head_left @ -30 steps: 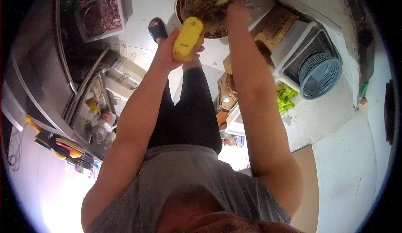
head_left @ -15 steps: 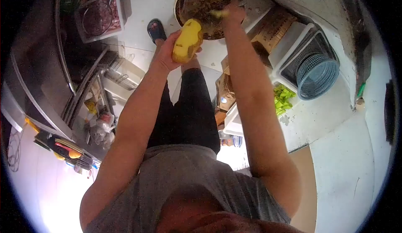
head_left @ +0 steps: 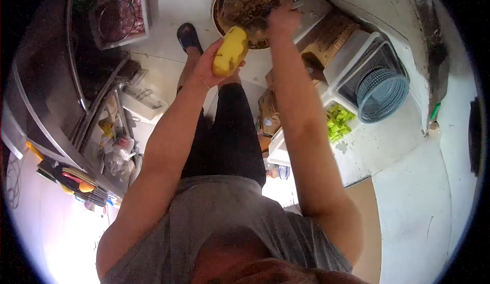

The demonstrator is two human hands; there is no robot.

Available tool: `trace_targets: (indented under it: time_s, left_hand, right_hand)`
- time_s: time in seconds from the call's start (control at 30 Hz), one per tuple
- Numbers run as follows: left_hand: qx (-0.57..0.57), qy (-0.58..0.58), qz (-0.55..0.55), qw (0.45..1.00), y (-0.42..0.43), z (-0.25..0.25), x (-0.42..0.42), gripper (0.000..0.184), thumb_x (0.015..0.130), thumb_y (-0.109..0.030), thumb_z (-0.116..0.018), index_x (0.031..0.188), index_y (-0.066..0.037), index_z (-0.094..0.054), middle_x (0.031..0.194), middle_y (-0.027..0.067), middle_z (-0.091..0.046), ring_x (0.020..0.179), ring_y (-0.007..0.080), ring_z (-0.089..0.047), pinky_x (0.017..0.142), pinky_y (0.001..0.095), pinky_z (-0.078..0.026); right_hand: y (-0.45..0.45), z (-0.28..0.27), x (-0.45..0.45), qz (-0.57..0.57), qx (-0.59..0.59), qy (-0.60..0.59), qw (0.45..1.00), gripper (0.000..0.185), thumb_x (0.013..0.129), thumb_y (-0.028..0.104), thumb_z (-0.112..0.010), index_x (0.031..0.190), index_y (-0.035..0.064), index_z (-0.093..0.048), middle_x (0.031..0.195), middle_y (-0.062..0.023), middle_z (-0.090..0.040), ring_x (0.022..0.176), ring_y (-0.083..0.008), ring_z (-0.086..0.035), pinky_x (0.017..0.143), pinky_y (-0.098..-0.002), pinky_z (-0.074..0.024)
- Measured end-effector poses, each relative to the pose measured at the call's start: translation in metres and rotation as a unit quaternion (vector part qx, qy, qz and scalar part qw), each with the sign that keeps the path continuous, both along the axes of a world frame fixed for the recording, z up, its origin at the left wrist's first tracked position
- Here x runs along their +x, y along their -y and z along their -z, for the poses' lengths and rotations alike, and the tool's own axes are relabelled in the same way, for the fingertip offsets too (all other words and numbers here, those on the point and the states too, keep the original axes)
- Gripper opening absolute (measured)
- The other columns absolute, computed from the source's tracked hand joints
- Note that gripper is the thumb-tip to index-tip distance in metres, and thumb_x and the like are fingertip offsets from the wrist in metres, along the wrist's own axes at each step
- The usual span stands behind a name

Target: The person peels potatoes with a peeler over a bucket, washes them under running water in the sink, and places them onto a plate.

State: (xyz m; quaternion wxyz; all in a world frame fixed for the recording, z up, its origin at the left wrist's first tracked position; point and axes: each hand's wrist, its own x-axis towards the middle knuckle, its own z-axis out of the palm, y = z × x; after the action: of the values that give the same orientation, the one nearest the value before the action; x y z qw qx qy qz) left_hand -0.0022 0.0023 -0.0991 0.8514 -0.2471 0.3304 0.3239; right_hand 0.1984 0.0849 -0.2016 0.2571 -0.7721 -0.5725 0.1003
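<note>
Curled round a large oblong potato with yellow flesh and brown patches of skin (head_left: pixel 231 51), the left hand (head_left: pixel 206 68) opens only as wide as the potato's girth, and I see it held lengthwise, far end angled towards a wide round basin with a pale rim (head_left: pixel 213 13). From my feed the right hand (head_left: pixel 284 21) sits over the basin's right side, fingers apparently bent; a thin shiny metal tip (head_left: pixel 297 5) shows just beyond it, but I cannot tell how tightly those fingers close, or on what.

For room, I have pale floor (head_left: pixel 171 8) left of the basin, with a dark sandal (head_left: pixel 188 34) on a foot taking up part of it. Farther left stands a white tub of dark red chunks (head_left: pixel 147 13). The right side is tighter: a brown cardboard box (head_left: pixel 333 36) lies near the forearm, then a white plastic crate (head_left: pixel 349 59) and a blue-grey perforated basket (head_left: pixel 384 100), with bright green leaves (head_left: pixel 339 123) nearer the elbow.

The picture's top edge just clips the basin, and its brown contents blur together. I cannot judge whether the potato touches the rim or merely overlaps it in view.
</note>
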Motion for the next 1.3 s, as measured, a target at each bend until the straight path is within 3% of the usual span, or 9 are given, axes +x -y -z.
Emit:
trace_targets:
  time_s: [0.17, 0.37, 0.6, 0.73, 0.9, 1.0, 1.07, 1.17, 1.3]
  left_hand:
    - [-0.005, -0.041, -0.034, 0.999, 0.0, -0.004, 0.0, 0.05, 0.094, -0.043, -0.047, 0.128, -0.007, -0.048, 0.117, 0.0139, -0.059, 0.101, 0.0317, -0.06, 0.083, 0.0414, -0.052]
    - [-0.015, -0.076, -0.046, 0.996, -0.012, -0.014, 0.016, 0.047, 0.094, -0.041, -0.047, 0.127, -0.007, -0.05, 0.116, 0.0123, -0.06, 0.102, 0.0307, -0.06, 0.084, 0.0404, -0.052]
    - [0.005, 0.06, -0.03, 0.998, 0.015, 0.001, -0.002, 0.046, 0.094, -0.041, -0.046, 0.126, -0.009, -0.051, 0.117, 0.0119, -0.06, 0.1, 0.032, -0.061, 0.082, 0.0405, -0.052]
    - [-0.001, 0.019, -0.058, 0.998, 0.007, -0.006, 0.002, 0.047, 0.094, -0.043, -0.045, 0.126, -0.009, -0.051, 0.116, 0.0118, -0.06, 0.099, 0.0316, -0.061, 0.08, 0.04, -0.052]
    - [-0.045, 0.0, -0.06, 0.997, -0.002, -0.015, 0.015, 0.048, 0.094, -0.045, -0.044, 0.126, -0.009, -0.051, 0.114, 0.0127, -0.061, 0.098, 0.0302, -0.061, 0.074, 0.0383, -0.053]
    - [0.043, 0.118, -0.064, 0.99, 0.02, 0.002, 0.005, 0.051, 0.094, -0.046, -0.044, 0.128, -0.008, -0.049, 0.116, 0.0158, -0.059, 0.098, 0.0303, -0.061, 0.073, 0.0393, -0.053]
    - [0.065, 0.145, -0.083, 0.984, 0.028, 0.004, 0.004, 0.054, 0.094, -0.047, -0.044, 0.13, -0.007, -0.047, 0.119, 0.0198, -0.057, 0.1, 0.032, -0.06, 0.075, 0.0425, -0.054]
    - [0.014, 0.097, -0.074, 0.992, 0.025, -0.007, 0.001, 0.053, 0.095, -0.045, -0.043, 0.13, -0.006, -0.046, 0.116, 0.022, -0.058, 0.097, 0.0321, -0.061, 0.074, 0.0429, -0.054]
    - [0.012, 0.055, -0.075, 0.996, 0.014, -0.012, 0.004, 0.052, 0.095, -0.044, -0.043, 0.131, -0.007, -0.047, 0.117, 0.0187, -0.059, 0.098, 0.0304, -0.061, 0.076, 0.0418, -0.054]
  right_hand:
    - [-0.032, -0.078, -0.022, 0.359, -0.331, -0.41, 0.77, 0.038, 0.099, 0.035, -0.04, 0.095, 0.0, -0.053, 0.065, -0.0068, -0.049, 0.061, -0.0168, -0.045, 0.058, -0.0369, -0.0413]
    - [0.011, -0.126, -0.062, 0.215, -0.193, -0.533, 0.795, 0.041, 0.098, 0.038, -0.044, 0.102, -0.0002, -0.056, 0.073, -0.0078, -0.057, 0.065, -0.0202, -0.052, 0.056, -0.0412, -0.0424]
    - [-0.004, 0.074, 0.02, -0.079, -0.25, -0.019, 0.965, 0.046, 0.094, 0.034, -0.05, 0.123, -0.0009, -0.044, 0.084, -0.0114, -0.062, 0.068, -0.0221, -0.057, 0.06, -0.0397, -0.0447]
    - [-0.003, -0.064, -0.021, 0.264, -0.291, -0.44, 0.807, 0.032, 0.095, 0.032, -0.045, 0.104, 0.0018, -0.048, 0.074, -0.0073, -0.058, 0.057, -0.0177, -0.053, 0.046, -0.0319, -0.0407]
    - [0.015, -0.141, -0.063, 0.203, -0.185, -0.555, 0.785, 0.029, 0.093, 0.031, -0.051, 0.1, 0.0024, -0.051, 0.072, -0.0094, -0.055, 0.055, -0.0136, -0.049, 0.044, -0.0287, -0.0402]
    - [-0.022, -0.089, -0.033, 0.279, -0.158, -0.481, 0.816, 0.044, 0.095, 0.034, -0.05, 0.119, -0.003, -0.048, 0.081, -0.0122, -0.057, 0.066, -0.0204, -0.052, 0.057, -0.0395, -0.0448]
    - [-0.028, -0.038, 0.003, 0.108, -0.307, -0.237, 0.915, 0.04, 0.093, 0.033, -0.053, 0.112, -0.0015, -0.05, 0.083, -0.0103, -0.057, 0.063, -0.0165, -0.053, 0.052, -0.0336, -0.0455]
    - [-0.03, -0.071, -0.002, -0.042, -0.445, -0.004, 0.894, 0.037, 0.09, 0.032, -0.056, 0.107, -0.0002, -0.051, 0.08, -0.0083, -0.057, 0.059, -0.0154, -0.053, 0.048, -0.0303, -0.0448]
    - [-0.014, -0.091, -0.02, 0.176, -0.338, -0.435, 0.816, 0.034, 0.091, 0.032, -0.056, 0.103, 0.0009, -0.051, 0.073, -0.007, -0.056, 0.055, -0.0163, -0.051, 0.048, -0.0296, -0.0428]
